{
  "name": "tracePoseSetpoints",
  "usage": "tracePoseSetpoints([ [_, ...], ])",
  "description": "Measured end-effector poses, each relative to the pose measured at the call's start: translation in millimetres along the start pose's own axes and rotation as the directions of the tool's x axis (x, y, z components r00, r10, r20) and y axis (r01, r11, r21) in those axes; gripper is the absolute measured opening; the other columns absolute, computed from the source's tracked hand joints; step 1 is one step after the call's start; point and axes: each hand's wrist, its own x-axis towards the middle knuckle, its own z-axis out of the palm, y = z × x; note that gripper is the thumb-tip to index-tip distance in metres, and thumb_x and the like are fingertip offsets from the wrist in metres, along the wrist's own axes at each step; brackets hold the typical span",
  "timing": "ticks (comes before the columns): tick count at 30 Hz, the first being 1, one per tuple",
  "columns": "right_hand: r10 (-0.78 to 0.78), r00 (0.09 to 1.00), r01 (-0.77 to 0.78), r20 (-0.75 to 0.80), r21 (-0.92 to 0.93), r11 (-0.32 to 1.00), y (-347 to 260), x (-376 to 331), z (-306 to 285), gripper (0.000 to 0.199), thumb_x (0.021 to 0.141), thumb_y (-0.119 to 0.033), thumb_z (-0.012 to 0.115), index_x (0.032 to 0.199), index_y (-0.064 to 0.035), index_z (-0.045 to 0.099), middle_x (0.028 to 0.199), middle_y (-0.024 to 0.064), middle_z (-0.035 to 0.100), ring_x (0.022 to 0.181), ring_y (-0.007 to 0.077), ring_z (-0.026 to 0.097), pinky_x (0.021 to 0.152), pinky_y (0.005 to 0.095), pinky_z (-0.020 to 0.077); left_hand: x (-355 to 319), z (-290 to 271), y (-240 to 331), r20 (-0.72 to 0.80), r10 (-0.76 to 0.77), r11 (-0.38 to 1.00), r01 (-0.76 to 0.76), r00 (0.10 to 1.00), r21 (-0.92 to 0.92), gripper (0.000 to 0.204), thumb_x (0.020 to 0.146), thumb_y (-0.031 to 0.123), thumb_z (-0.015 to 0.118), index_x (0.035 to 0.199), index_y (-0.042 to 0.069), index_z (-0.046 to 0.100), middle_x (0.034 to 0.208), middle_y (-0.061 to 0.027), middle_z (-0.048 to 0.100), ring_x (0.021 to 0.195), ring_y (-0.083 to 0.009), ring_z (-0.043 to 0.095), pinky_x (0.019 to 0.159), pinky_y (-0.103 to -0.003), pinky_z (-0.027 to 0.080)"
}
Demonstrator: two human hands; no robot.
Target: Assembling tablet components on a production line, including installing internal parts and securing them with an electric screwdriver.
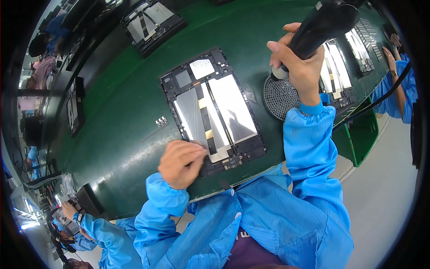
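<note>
An opened tablet (239, 148) lies on the green table in front of me, its silver battery panels (230, 105) and dark frame exposed. Over its left panel runs a translucent grey film strip (191, 114), slightly askew. My left hand (179, 163) is closed at the tablet's lower left corner, its fingertips pinching the lower end of this strip. Raised to the right of the tablet, my right hand (302, 67) grips a black handheld tool (320, 29) shaped like a hair dryer. The tool's greyish tip points down toward a round perforated grey disc (280, 97) on the table.
Small metal pieces (161, 121) lie left of the tablet. More opened tablets sit at the far left (150, 24) and right (336, 69). A black cable (376, 101) hangs at the right. Co-workers' arms show at the lower left (105, 231) and far right (396, 87).
</note>
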Motion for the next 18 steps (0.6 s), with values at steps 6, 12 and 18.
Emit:
tracePoseSetpoints([
  [6, 0.018, 1.000, -0.017, 0.023, -0.030, 0.999, 1, -2, -1, 0.030, 0.073, -0.001, 0.073, 0.095, 0.0019, 0.054, 0.061, 0.0033, 0.060, 0.048, 0.0086, 0.056, 0.045, 0.0203, 0.0431, 6, 16, 5, 0.132, 0.047, 0.992, -0.030, 0.990, -0.122, 0.024, 0.062, -0.008, 0.071, 0.082, 0.002, 0.065, 0.077, -0.0074, 0.065, 0.070, -0.0229, 0.062, 0.067, -0.033, 0.046],
  [12, 0.064, 0.997, -0.063, 0.037, -0.022, 0.998, 0, -3, 8, 0.030, 0.072, -0.003, 0.074, 0.096, 0.0009, 0.055, 0.062, 0.0018, 0.058, 0.049, 0.0083, 0.055, 0.045, 0.0202, 0.0420, 7, -9, 11, 0.044, -0.293, 0.950, 0.296, 0.955, -0.097, 0.020, 0.062, -0.007, 0.072, 0.080, 0.000, 0.066, 0.074, -0.0104, 0.065, 0.071, -0.0227, 0.062, 0.065, -0.031, 0.049],
  [18, 0.029, 0.999, -0.029, -0.044, -0.011, 1.000, -17, -7, 3, 0.037, 0.073, 0.001, 0.071, 0.105, 0.0017, 0.052, 0.066, 0.0039, 0.057, 0.052, 0.0109, 0.055, 0.049, 0.0236, 0.0433, 13, -49, -13, 0.031, -0.599, 0.798, 0.599, 0.800, -0.064, 0.015, 0.071, -0.007, 0.068, 0.085, -0.002, 0.066, 0.076, -0.0109, 0.065, 0.070, -0.0176, 0.063, 0.063, -0.027, 0.050],
])
